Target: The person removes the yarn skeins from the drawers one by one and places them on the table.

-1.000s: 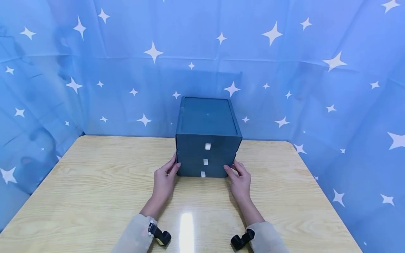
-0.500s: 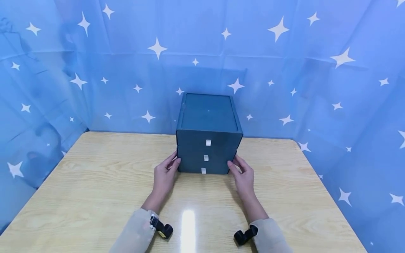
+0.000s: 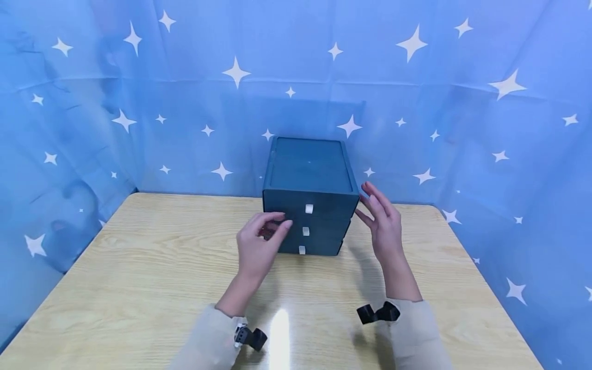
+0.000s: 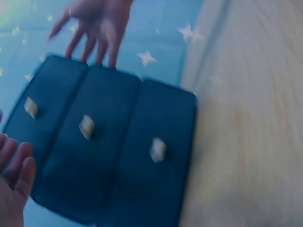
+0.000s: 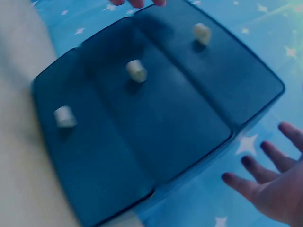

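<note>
A dark teal drawer box (image 3: 310,169) with three stacked drawers stands on the table, each front carrying a small white pull tab (image 3: 306,231). My left hand (image 3: 261,244) is raised in front of its left side, fingers loosely bent with nothing held, overlapping the drawer fronts in the head view. Beside the upper right edge is my right hand (image 3: 387,228), its fingers spread and holding nothing. The left wrist view catches the left fingers (image 4: 21,168) at the lower left. In the right wrist view the right hand (image 5: 279,184) is apart from the box's side.
The box rests on a light wood-grain table (image 3: 185,267) near its back edge. A blue cloth (image 3: 185,77) with white stars hangs behind and at both sides. Each wrist wears a small black camera (image 3: 250,337) over a light sleeve (image 3: 418,334).
Both hands have let go of the box's lower sides and lifted. The left came up before the front; the right rose outward along the right side. The box stays put while the head view shifts slightly.
</note>
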Motion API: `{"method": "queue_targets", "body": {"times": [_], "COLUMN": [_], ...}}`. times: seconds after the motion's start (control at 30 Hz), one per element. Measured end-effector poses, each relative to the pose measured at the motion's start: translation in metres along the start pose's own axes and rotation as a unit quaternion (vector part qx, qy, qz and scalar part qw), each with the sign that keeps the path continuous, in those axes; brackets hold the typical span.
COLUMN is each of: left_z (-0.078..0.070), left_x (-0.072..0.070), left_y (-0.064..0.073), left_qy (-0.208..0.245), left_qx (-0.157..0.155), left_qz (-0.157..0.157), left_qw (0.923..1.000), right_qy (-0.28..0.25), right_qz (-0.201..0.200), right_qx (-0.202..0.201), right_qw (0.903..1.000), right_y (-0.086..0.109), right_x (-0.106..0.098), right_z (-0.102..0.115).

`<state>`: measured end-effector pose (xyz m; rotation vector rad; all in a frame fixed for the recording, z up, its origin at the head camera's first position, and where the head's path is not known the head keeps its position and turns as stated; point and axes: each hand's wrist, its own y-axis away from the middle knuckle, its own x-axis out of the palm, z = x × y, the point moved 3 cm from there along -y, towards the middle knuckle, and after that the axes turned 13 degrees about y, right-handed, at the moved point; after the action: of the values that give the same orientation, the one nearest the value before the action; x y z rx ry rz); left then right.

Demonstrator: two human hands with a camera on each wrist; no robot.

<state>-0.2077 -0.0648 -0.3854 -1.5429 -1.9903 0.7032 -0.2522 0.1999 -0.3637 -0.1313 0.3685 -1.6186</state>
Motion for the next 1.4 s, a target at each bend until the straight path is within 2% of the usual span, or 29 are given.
{"method": "queue_targets", "body": {"times": [0.1,0.17,0.3,0.43,0.53,0.7,1.0,1.27,1.4], "left_z": [-0.010,-0.014,-0.019,-0.021,-0.021,-0.021,-0.021,-0.024,-0.027], "left_x": [0.019,0.031,0.045,0.048,0.048,0.049,0.052,0.051,0.049], "left_y": [-0.004,-0.007,-0.012,-0.012,-0.011,-0.011,-0.011,-0.008,-0.007], "left_qy": [0.000,-0.022,-0.112,-0.204,-0.237,-0.245,-0.252,-0.250,-0.259], "left_qx": [-0.021,-0.023,0.007,0.044,0.069,0.089,0.073,0.072,0.074], "left_qz": [0.035,0.052,0.061,0.059,0.065,0.062,0.065,0.067,0.076], "left_qw": [0.9992,0.9981,0.9918,0.9762,0.9670,0.9635,0.9628,0.9633,0.9599], "right_qy": [-0.020,-0.039,-0.056,-0.050,-0.037,-0.019,-0.005,0.021,0.034], "right_qz": [0.002,0.006,0.025,0.038,0.045,0.052,0.056,0.058,0.060], "right_qx": [-0.004,-0.005,-0.004,0.000,0.000,0.001,-0.001,0.010,0.014], "right_qw": [0.9998,0.9992,0.9981,0.9981,0.9983,0.9985,0.9984,0.9980,0.9975], "right_y": [-0.010,-0.016,-0.024,-0.024,-0.021,-0.017,-0.017,-0.017,-0.018], "right_x": [0.001,0.005,0.015,0.021,0.022,0.022,0.018,0.016,0.015], "right_z": [0.002,0.002,-0.001,-0.002,0.000,0.001,0.000,0.000,-0.001]}}
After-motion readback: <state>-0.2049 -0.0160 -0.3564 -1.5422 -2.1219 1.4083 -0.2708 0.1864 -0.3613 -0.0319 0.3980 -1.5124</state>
